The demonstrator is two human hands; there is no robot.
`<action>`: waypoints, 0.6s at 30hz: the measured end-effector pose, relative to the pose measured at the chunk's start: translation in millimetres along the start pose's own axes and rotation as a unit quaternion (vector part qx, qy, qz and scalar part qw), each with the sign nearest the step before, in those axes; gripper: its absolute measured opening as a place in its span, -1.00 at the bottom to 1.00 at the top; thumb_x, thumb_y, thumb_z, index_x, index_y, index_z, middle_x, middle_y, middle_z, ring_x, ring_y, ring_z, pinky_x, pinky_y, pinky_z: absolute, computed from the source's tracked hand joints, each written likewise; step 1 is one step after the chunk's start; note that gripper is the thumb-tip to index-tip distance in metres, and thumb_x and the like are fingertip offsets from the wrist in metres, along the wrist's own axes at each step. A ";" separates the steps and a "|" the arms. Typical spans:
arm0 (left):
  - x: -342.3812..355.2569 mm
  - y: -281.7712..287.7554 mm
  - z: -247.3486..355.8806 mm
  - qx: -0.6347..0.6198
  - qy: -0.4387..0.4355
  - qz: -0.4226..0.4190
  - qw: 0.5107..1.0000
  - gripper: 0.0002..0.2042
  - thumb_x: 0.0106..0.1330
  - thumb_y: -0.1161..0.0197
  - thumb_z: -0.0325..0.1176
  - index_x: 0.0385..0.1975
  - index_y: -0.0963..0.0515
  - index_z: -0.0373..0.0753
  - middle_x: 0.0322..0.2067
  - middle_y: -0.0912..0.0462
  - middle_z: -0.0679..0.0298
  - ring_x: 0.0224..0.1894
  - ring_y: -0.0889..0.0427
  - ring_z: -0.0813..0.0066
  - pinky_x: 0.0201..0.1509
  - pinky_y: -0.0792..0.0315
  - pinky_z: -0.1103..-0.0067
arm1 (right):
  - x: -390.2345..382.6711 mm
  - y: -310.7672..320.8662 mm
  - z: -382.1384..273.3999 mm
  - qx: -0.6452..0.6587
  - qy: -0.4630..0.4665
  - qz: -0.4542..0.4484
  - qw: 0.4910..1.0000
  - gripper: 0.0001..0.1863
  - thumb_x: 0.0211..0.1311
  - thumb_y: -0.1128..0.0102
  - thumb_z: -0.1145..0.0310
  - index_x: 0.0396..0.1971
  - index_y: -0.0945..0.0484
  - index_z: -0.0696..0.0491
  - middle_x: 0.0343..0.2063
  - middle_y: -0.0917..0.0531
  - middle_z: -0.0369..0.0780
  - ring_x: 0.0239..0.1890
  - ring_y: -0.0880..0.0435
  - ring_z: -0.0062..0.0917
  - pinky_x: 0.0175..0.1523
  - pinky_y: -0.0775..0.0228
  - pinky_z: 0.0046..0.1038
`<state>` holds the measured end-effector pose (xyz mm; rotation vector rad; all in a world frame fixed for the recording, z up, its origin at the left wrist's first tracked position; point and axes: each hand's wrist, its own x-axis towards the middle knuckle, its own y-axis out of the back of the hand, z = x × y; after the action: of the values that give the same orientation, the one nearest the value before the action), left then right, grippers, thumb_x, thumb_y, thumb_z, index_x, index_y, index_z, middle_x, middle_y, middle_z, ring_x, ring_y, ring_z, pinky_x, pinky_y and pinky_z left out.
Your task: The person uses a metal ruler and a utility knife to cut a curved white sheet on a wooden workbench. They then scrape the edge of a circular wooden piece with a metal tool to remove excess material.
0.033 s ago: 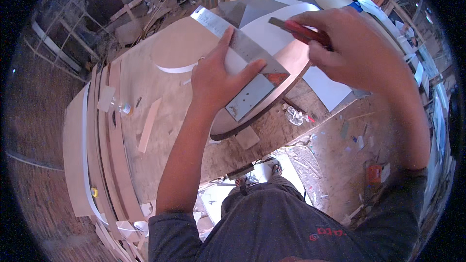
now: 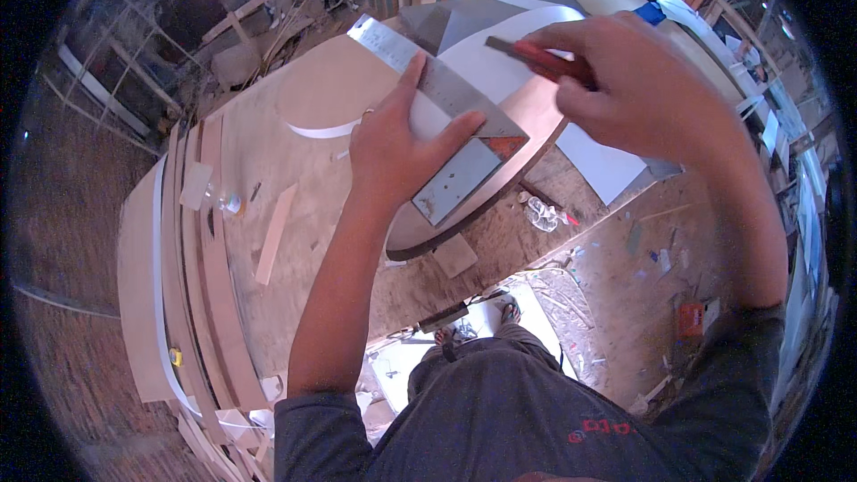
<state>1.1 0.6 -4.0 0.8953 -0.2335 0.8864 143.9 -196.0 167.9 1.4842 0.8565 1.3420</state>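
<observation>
A metal try square (image 2: 464,103) lies across a curved board (image 2: 486,192) with a pale top and a dark edge. My left hand (image 2: 388,138) presses the square down, its thumb and forefinger spread along the steel blade; the other fingers are partly hidden. Above the board's right side my right hand (image 2: 607,71) is closed around a red-handled tool (image 2: 555,62) with a flat grey end, perhaps a utility knife. The tool's end points left and appears raised above the white sheet (image 2: 495,58) beyond the square.
The wooden worktable (image 2: 303,303) carries a thin wood strip (image 2: 277,232), a small clear bottle (image 2: 230,203), a crumpled clear plastic piece (image 2: 540,214) and a white sheet (image 2: 603,165). Long boards (image 2: 192,286) line its left side, with a yellow tape measure (image 2: 176,357). Scraps litter the floor.
My right hand and the red-handled tool have shifted slightly left. My left hand and the try square stay almost in place.
</observation>
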 end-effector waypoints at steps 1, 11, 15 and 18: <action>-0.6 -0.1 2.1 -0.001 0.002 -0.002 1.000 0.06 0.13 -0.47 0.41 0.52 -0.39 -0.23 0.11 -0.75 -0.13 0.10 -0.77 -0.12 0.24 -0.57 0.19 | 3.3 -4.1 0.6 0.022 -0.023 -0.018 0.999 -0.58 0.22 -0.19 0.35 0.03 -0.77 0.18 -0.43 -0.76 0.07 -0.41 -0.79 -0.13 -0.17 -0.62 -0.15; 4.2 -0.1 6.3 -0.030 0.001 0.002 1.000 0.00 0.17 -0.51 0.31 0.53 -0.39 -0.21 0.08 -0.76 -0.14 0.07 -0.80 -0.02 0.17 -0.61 0.27 | 28.4 -21.4 7.2 0.062 -0.039 -0.074 0.995 -0.64 0.29 -0.20 0.36 -0.01 -0.77 0.19 -0.33 -0.80 0.07 -0.29 -0.82 -0.10 -0.04 -0.64 -0.14; 3.3 -0.5 5.7 -0.048 0.007 -0.003 0.999 0.01 0.17 -0.52 0.30 0.54 -0.38 -0.20 0.07 -0.77 -0.13 0.04 -0.82 -0.01 0.15 -0.62 0.27 | 33.7 -32.5 5.9 0.035 0.018 -0.051 0.998 -0.67 0.31 -0.20 0.36 -0.05 -0.78 0.20 -0.33 -0.81 0.06 -0.27 -0.83 -0.10 0.01 -0.66 -0.13; 2.8 -0.1 4.1 -0.052 0.017 -0.008 0.999 0.01 0.17 -0.52 0.29 0.55 -0.38 -0.19 0.07 -0.77 -0.12 0.05 -0.82 -0.01 0.15 -0.62 0.27 | 40.5 -32.4 1.5 0.005 0.023 -0.087 0.996 -0.67 0.31 -0.19 0.37 -0.05 -0.79 0.20 -0.36 -0.80 0.06 -0.29 -0.84 -0.10 0.00 -0.68 -0.13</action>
<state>3.6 -0.9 0.0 0.7852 -0.2406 0.8657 154.7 -148.1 151.0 1.3568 0.9994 1.2471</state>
